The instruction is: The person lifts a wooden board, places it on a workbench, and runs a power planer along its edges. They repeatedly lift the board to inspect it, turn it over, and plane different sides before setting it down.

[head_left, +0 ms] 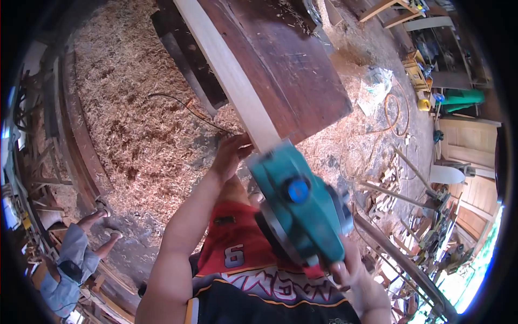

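1. A green planer (305, 213) is seen at the near end of a long pale board (226, 59), which is laid along the left edge of a dark table (302, 70). Only its front is seen over the wood; most of its body is hung out past the end, towards the wearer.

2. The rear handle is gripped by the right hand (349, 267), fingers wrapped round it. By that hand the weight should be kept level, so that the tail is not allowed to drop and the end is not gouged.

3. The left hand (233, 154) is set at the board's near left edge, fingers bent against it. Whether the wood is pinched from below cannot be told. Those fingertips look close to the planer's nose – they are best kept well clear of the sole and blade.

4. The front knob (298, 190) is left without a hand. For an even cut, pressure there would be best given at the start of a pass, then shifted to the rear near the finish.

5. A dark cord (186, 102) is spotted by the left hand, over shavings (124, 113) – it is best kept out of the blade's path.
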`<state>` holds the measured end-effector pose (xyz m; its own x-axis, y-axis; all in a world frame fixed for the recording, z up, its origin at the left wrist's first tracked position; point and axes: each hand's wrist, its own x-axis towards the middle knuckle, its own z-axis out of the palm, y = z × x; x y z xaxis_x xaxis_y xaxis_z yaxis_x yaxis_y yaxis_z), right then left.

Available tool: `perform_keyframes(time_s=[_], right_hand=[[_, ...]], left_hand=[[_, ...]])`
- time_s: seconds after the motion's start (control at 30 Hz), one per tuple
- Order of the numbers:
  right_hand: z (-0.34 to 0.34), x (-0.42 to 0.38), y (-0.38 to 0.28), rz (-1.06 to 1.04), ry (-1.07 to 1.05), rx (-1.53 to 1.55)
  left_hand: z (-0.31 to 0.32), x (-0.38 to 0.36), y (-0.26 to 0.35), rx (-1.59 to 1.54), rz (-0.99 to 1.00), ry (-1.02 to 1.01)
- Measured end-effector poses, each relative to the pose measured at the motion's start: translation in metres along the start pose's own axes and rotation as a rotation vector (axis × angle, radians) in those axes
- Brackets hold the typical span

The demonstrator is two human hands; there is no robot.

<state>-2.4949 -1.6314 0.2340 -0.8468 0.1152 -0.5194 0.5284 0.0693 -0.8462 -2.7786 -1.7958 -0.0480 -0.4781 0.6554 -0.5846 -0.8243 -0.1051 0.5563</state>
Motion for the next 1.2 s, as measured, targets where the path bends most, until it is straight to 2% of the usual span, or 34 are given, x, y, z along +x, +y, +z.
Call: perform_keyframes(time_s=[0.07,0.17,0.27,0.4,0.43,0.67,0.77,0.8,0.87,0.97,1.0,1.07,1.13,1.17,1.2], right_hand=[[0.002,-0.025,0.017,-0.024,-0.001,-0.015],[0.002,-0.021,0.019,-0.055,0.007,-0.014],[0.007,0.006,0.007,-0.133,0.071,-0.019],[0.012,0.082,-0.052,-0.125,0.069,0.012],[0.013,0.103,-0.065,-0.126,0.09,-0.005],[0.029,0.306,-0.188,-0.21,0.191,0.123],[0.022,0.436,-0.241,-0.383,0.262,-0.106],[0.026,0.465,-0.266,-0.366,0.306,-0.036],[0.02,0.533,-0.287,-0.418,0.172,0.063],[0.018,0.53,-0.28,-0.489,0.184,-0.023],[0.017,0.513,-0.275,-0.431,0.181,-0.025],[0.017,0.461,-0.256,-0.369,0.175,-0.042],[0.016,0.396,-0.224,-0.314,0.139,0.089],[0.011,0.357,-0.214,-0.216,0.098,0.107],[0.005,0.322,-0.195,-0.205,0.054,0.126]], left_hand=[[-0.006,0.001,-0.005,0.019,0.012,0.011],[-0.003,-0.001,-0.003,0.029,-0.005,0.033],[-0.004,0.001,-0.004,0.02,0.019,-0.008],[-0.021,0.014,-0.021,0.065,0.079,-0.016],[-0.019,0.008,-0.017,0.129,0.125,-0.015],[-0.012,0.006,-0.008,-0.005,-0.043,0.078],[-0.013,0.005,0.001,0.012,-0.12,0.016],[-0.014,0.005,0.002,0.051,-0.128,-0.002],[-0.019,0.009,0.005,0.131,-0.13,-0.032],[-0.026,0.011,0.01,-0.143,-0.172,-0.11],[-0.023,0.01,0.021,-0.094,-0.224,-0.097],[-0.022,0.001,0.044,-0.001,-0.322,-0.068],[-0.057,0.007,0.025,0.148,-0.309,-0.13],[-0.081,0.019,0.005,0.04,-0.388,-0.071],[-0.089,0.031,-0.002,-0.073,-0.469,-0.013]])
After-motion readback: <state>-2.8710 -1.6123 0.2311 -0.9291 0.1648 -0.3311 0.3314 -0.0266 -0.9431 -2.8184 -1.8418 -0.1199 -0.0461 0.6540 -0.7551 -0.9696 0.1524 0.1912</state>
